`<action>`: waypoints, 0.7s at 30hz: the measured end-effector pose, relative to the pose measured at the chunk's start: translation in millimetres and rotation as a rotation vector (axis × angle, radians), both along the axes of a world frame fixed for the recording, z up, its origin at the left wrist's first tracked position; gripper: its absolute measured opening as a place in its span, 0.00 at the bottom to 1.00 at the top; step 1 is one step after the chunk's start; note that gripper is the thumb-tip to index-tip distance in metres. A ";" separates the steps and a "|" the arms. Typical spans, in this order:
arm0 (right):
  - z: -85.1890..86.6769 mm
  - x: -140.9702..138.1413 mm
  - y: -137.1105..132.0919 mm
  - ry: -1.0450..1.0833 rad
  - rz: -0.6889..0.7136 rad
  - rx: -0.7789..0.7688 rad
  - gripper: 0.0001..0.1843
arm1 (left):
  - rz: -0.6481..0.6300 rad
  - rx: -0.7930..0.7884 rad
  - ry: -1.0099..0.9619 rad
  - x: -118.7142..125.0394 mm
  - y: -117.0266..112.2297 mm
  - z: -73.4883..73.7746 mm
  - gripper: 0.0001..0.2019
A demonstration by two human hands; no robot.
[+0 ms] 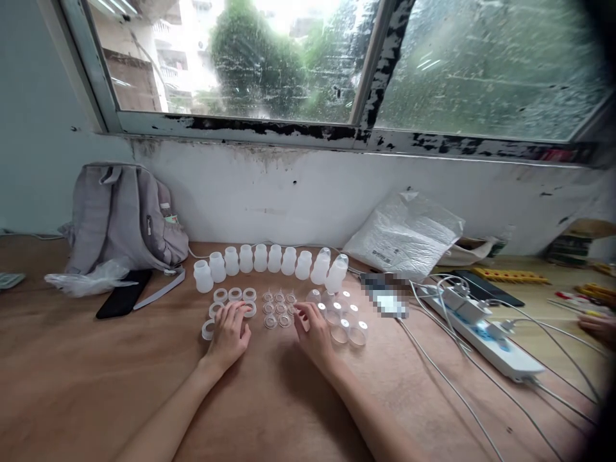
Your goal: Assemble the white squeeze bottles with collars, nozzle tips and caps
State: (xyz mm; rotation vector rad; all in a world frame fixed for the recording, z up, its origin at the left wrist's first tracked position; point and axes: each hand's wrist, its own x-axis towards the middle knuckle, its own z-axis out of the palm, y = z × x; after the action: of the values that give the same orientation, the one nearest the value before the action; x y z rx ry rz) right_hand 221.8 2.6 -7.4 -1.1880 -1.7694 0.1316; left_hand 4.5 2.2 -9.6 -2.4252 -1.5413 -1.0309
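My left hand [230,328] rests over the group of white screw rings [249,294], fingers bent and a little apart, thumb out to the side; it hides some rings. My right hand [312,328] is beside clear bottle nipples [280,308], its curved fingertips close to the right-hand ones, fingers apart. Whether it touches one I cannot tell. The nipples lie in rows between my hands. Right of my right hand are several clear dome caps [357,336]. Frosted baby bottles [260,258] stand in an arc behind; the two rightmost, including this capped bottle [337,274], wear clear caps.
At the left are a grey backpack [120,218], a plastic bag [94,279] and a black phone [122,295]. A white power strip [486,337] with tangled cables lies right, near a silvery packing bag [402,234]. Another person's hand [599,326] shows at the far right edge.
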 end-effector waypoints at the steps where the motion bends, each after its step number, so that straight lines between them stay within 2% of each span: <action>1: 8.1 5.7 2.9 -0.015 -0.020 0.070 0.09 | -0.024 0.014 -0.005 1.3 -1.2 0.5 0.16; 3: 27.2 19.5 14.2 -0.058 -0.115 0.186 0.09 | -0.067 0.027 -0.013 3.5 -2.8 0.2 0.15; 5: 48.0 34.2 32.0 -0.135 -0.277 0.229 0.10 | -0.096 0.031 -0.026 4.8 -3.3 -1.4 0.15; 7: 67.1 46.8 53.8 -0.250 -0.415 0.191 0.13 | -0.123 0.032 -0.040 5.4 -3.1 -2.8 0.16; 10: 84.5 59.0 87.0 -0.468 -0.499 0.068 0.20 | -0.158 0.033 -0.064 5.9 -3.6 -2.6 0.17; 12: 86.6 63.4 105.3 -0.582 -0.546 -0.020 0.21 | -0.174 0.031 -0.081 6.4 -5.0 -0.9 0.17; 15: 80.5 66.1 122.3 -0.664 -0.560 -0.081 0.17 | -0.187 0.030 -0.101 7.5 -8.1 2.3 0.17; 18: 73.7 64.2 126.0 -0.650 -0.551 -0.054 0.12 | -0.196 0.018 -0.112 8.1 -10.5 4.6 0.18; 21: 74.6 59.9 120.5 -0.628 -0.549 -0.019 0.09 | -0.217 0.011 -0.131 9.1 -11.4 4.8 0.18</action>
State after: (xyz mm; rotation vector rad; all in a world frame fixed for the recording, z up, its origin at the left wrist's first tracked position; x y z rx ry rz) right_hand 281.6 123.1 67.2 -1.8166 -1.8728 -0.6089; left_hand 13.6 -9.3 -4.8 -2.6102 -1.3234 -1.2542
